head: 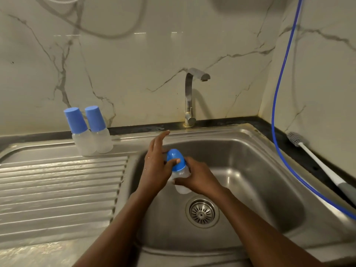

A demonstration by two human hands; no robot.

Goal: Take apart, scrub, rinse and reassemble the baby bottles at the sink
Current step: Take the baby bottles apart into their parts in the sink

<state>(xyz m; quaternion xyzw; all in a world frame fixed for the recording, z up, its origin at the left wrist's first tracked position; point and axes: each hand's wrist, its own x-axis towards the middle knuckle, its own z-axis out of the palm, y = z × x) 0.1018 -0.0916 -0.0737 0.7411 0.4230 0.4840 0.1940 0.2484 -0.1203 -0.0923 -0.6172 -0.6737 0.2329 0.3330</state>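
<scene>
Marble-veined wall tiles back a steel sink. Over its basin, the right hand grips a clear baby bottle while the left hand pinches its blue cap, forefinger raised. Holding the body steady while twisting should free the cap cleanly.

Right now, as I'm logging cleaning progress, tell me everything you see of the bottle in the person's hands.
The bottle is small, with a frosted clear plastic body and a blue domed cap still on. It tilts cap-up over the sink. The right hand grips its body; the left hand holds the cap.
</scene>
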